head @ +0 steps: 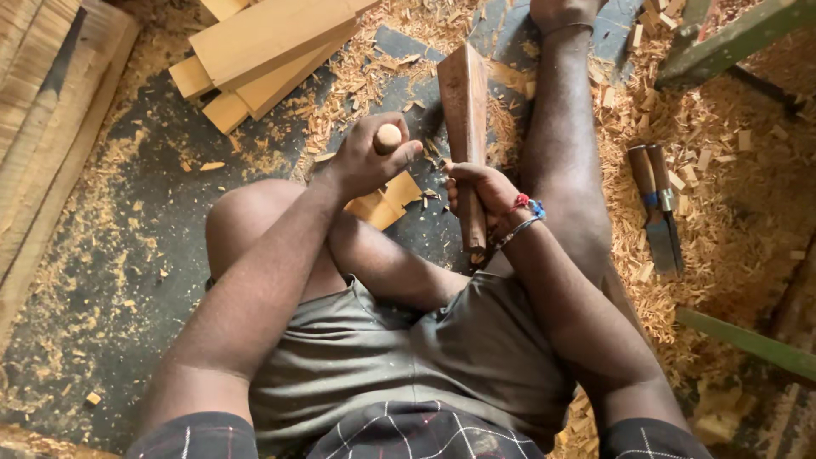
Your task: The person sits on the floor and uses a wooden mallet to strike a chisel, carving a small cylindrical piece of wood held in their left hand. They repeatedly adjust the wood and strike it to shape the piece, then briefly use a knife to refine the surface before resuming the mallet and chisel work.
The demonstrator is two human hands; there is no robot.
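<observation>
My left hand (367,160) is closed around a round pale wooden handle (388,137), whose end sticks up above the fist; the rest of the tool is hidden. My right hand (478,191) grips a long reddish-brown wooden piece (465,102) that stands slanted on the floor between my legs, wider at its far end. Both hands sit close together, the left just left of the wooden piece. I sit on the floor with one knee bent and one leg stretched out.
Several pale wooden blanks (255,51) lie stacked at the top left. Two chisels (659,204) with wooden handles lie on shavings at the right. Wood shavings cover the dark floor (127,221). Green wooden bars (748,340) stand at the right. Planks (42,102) line the left edge.
</observation>
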